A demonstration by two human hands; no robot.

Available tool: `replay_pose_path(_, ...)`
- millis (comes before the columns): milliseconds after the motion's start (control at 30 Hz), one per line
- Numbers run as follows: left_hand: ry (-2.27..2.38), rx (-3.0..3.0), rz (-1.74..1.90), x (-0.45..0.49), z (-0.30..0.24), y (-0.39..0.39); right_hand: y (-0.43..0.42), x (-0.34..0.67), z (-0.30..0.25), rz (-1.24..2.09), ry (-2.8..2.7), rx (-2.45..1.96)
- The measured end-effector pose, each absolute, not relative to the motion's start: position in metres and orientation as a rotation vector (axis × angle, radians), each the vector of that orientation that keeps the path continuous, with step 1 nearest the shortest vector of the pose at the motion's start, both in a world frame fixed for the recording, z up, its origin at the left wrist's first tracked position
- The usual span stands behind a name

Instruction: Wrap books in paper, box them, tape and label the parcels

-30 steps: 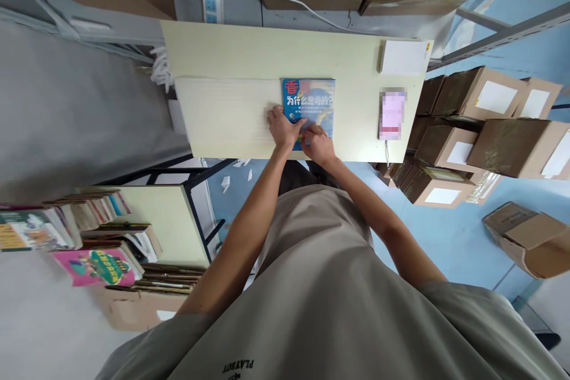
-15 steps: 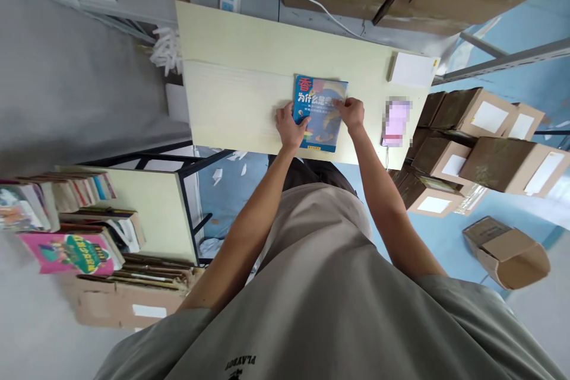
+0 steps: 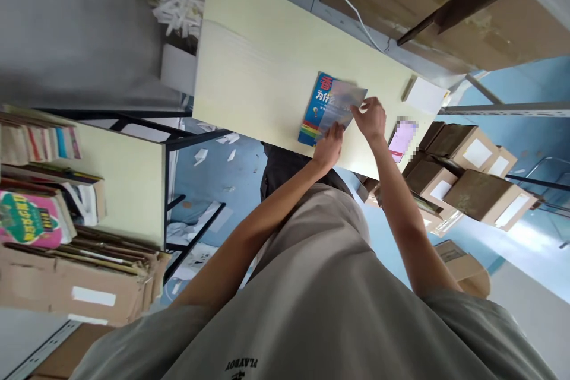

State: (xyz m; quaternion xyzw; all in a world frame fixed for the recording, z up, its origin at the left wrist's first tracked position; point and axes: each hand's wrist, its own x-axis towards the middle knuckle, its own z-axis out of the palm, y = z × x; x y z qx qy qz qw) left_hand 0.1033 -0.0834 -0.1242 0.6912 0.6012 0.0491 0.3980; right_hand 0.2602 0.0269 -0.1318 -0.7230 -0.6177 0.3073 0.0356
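A blue paperback book (image 3: 310,113) with red and white lettering lies slanted on the pale yellow table, close to its front edge. Over the right part of its cover stands a translucent plastic sheet (image 3: 342,101), tilted, its right edge lifted. My right hand (image 3: 373,119) pinches that sheet near its upper right corner. Closed at the book's lower right edge, my left hand (image 3: 328,147) has its fingertips over the sheet's lower part; its thumb is hard to see.
The pale yellow table (image 3: 258,59) carries a blurred pink phone (image 3: 403,139) and a white box (image 3: 425,95) on the right. Cardboard boxes (image 3: 472,190) are stacked beyond it. Books (image 3: 40,214) stand at the left, and a white bin (image 3: 178,68) sits at the table's left end.
My left hand has gone from the book's left edge to its lower right. The right hand has raised the sheet's right edge. The view has turned, and the book lies more slanted.
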Motion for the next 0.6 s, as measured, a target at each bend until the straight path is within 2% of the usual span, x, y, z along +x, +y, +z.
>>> replay_pose_path(133, 1.448, 1.683, 0.229, 0.076, -0.133, -0.084, 0.052, 0.269, -0.099, 1.041, -2.71, -1.562)
replay_pose_path(233, 1.424, 1.633, 0.378, 0.059, -0.131, -0.089, 0.081, 0.261, -0.082, 1.086, -2.993, -1.245)
replay_pose_path(467, 1.597, 1.172, 0.863, 0.019, -0.12, -0.112, 0.167, 0.214, -0.059, 0.925, -3.132, -1.156)
replay_pose_path(600, 1.753, 0.75, 1.058, 0.001, -0.121, -0.12, 0.202, 0.171, -0.055, 1.075, -3.057, -1.118)
